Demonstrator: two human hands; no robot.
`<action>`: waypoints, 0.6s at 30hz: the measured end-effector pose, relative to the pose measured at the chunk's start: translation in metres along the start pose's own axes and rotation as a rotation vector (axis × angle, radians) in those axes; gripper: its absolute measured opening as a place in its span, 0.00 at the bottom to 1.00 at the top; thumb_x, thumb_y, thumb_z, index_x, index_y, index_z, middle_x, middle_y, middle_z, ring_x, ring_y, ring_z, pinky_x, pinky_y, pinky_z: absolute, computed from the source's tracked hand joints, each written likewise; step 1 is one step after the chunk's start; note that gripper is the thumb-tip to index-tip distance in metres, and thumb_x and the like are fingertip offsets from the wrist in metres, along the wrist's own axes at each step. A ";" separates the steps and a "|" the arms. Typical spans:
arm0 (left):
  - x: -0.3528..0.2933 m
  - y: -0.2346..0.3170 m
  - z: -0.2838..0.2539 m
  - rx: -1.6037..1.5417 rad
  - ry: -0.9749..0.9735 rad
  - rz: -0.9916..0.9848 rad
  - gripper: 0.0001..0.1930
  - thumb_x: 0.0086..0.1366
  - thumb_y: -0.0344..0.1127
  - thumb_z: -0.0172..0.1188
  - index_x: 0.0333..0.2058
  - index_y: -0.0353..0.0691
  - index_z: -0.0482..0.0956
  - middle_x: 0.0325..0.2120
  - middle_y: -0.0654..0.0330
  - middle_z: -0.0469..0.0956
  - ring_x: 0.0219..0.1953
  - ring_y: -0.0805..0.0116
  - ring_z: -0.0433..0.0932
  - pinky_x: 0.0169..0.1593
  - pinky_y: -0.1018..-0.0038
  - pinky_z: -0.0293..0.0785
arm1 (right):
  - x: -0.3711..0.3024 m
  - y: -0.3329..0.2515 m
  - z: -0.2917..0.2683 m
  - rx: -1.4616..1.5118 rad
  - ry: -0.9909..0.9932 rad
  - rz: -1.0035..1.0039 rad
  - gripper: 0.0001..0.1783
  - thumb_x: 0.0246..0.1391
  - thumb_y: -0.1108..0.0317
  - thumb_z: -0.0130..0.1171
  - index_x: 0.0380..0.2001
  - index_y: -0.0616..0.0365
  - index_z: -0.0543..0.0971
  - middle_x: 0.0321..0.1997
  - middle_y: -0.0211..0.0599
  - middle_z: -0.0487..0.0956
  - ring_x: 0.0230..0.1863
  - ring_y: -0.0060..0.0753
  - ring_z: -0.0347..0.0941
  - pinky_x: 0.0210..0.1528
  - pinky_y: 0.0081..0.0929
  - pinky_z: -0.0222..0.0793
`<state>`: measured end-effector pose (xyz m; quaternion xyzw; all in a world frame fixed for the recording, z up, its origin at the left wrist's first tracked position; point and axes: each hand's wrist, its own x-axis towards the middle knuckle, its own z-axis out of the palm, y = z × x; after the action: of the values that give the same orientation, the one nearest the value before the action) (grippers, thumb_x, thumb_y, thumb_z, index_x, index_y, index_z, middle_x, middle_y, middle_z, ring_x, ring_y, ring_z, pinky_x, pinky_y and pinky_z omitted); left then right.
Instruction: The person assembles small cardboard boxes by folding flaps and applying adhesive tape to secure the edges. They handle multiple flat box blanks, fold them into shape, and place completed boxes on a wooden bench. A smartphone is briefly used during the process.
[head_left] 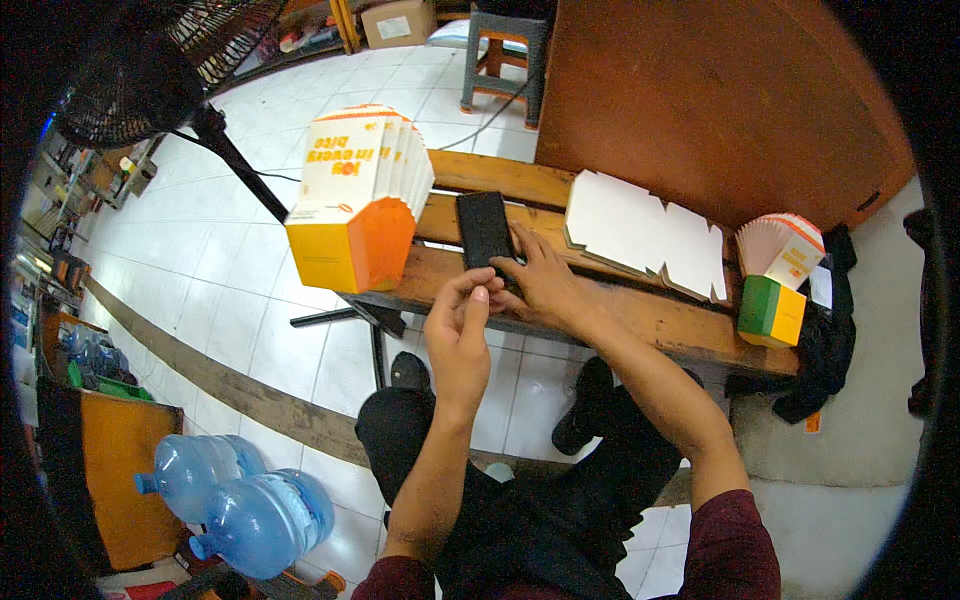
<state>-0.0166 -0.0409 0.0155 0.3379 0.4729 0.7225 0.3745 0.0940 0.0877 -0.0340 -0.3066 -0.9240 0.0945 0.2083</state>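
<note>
A black smartphone [484, 226] lies on the wooden bench in front of me, its dark face up. My left hand [462, 318] is at the near end of the phone, thumb and fingers drawn together; anything between the tips is too small to make out. From the right, my right hand [542, 282] reaches over the phone's near right corner with its fingers apart, the tips touching or just above it. The fingertips of both hands come close together there. Left of the phone stands a fanned stack of nested white, yellow and orange paper boxes [330, 245].
Flat white card blanks [640, 230] lie stacked on the bench [620, 315], right of my hands. Farther right sits a smaller stack of green and yellow boxes [770, 310]. A black fan [130, 95] stands at left, with blue water jugs [265, 525] below. A grey stool [505, 60] is behind.
</note>
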 end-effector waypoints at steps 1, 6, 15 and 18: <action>0.001 0.001 -0.003 0.003 0.008 -0.005 0.11 0.71 0.30 0.48 0.46 0.29 0.74 0.38 0.55 0.79 0.40 0.71 0.77 0.48 0.75 0.73 | 0.004 0.000 0.008 -0.073 -0.081 0.049 0.31 0.51 0.54 0.64 0.56 0.55 0.71 0.68 0.59 0.56 0.67 0.63 0.54 0.68 0.52 0.52; 0.002 0.000 -0.011 0.041 0.002 -0.017 0.12 0.71 0.33 0.48 0.45 0.31 0.74 0.41 0.54 0.76 0.41 0.66 0.78 0.48 0.71 0.75 | 0.015 0.000 0.020 -0.067 0.060 0.088 0.36 0.50 0.45 0.62 0.56 0.59 0.71 0.67 0.62 0.56 0.66 0.63 0.55 0.63 0.57 0.55; 0.006 -0.016 -0.013 0.045 0.007 0.036 0.12 0.71 0.33 0.49 0.45 0.30 0.74 0.41 0.54 0.76 0.41 0.67 0.77 0.47 0.73 0.76 | 0.042 -0.034 0.037 -0.083 -0.018 0.633 0.57 0.33 0.44 0.75 0.59 0.72 0.61 0.54 0.58 0.69 0.55 0.58 0.65 0.57 0.52 0.63; 0.010 -0.028 -0.008 0.058 0.082 -0.015 0.12 0.70 0.33 0.50 0.44 0.31 0.74 0.40 0.55 0.76 0.41 0.68 0.77 0.46 0.73 0.76 | 0.046 -0.018 0.021 0.085 -0.036 0.681 0.51 0.29 0.49 0.77 0.52 0.74 0.68 0.49 0.58 0.74 0.51 0.55 0.71 0.52 0.46 0.70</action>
<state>-0.0220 -0.0282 -0.0124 0.3151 0.5110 0.7189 0.3504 0.0415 0.1001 -0.0323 -0.5869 -0.7673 0.2023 0.1610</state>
